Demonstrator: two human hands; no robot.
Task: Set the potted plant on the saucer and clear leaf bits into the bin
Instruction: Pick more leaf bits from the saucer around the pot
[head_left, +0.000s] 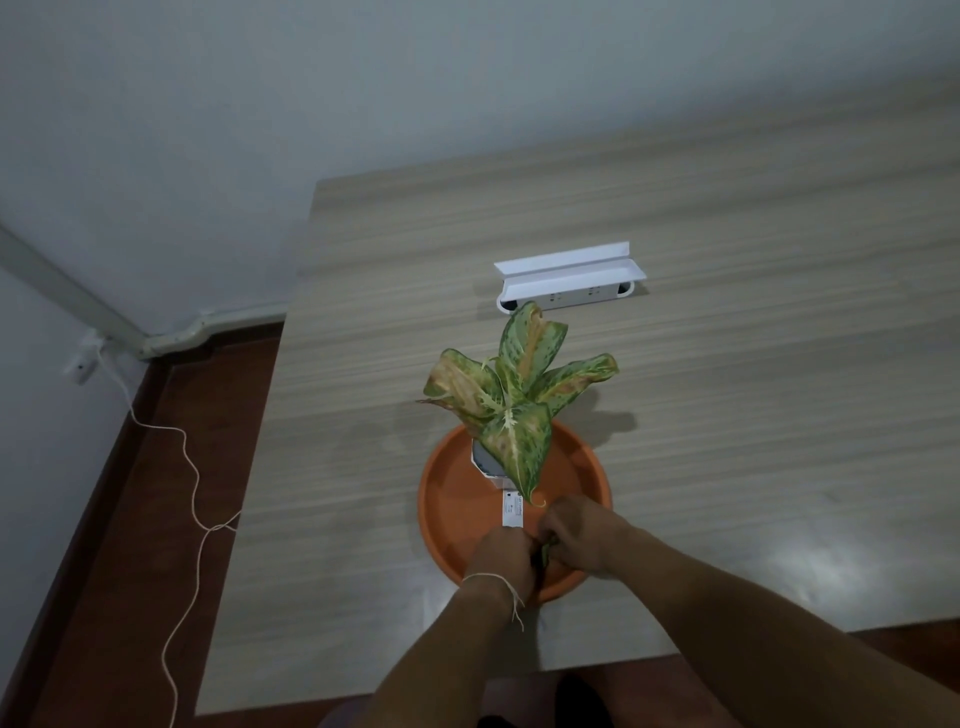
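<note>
A small plant with speckled green and yellow leaves (511, 400) stands in a white pot (485, 460) on the orange saucer (452, 499). A white label strip (511, 512) hangs from the pot toward me. Both hands meet over the near rim of the saucer. My left hand (506, 558) is closed, knuckles up. My right hand (579, 535) pinches a small green leaf bit (546, 553) between the two hands. Whether the left hand also grips the bit is hidden. No bin is in view.
The wooden table (727, 364) ends close to me and at the left. A white power strip box (569, 278) lies behind the plant. A thin white cord (195, 483) runs across the brown floor on the left, below the wall.
</note>
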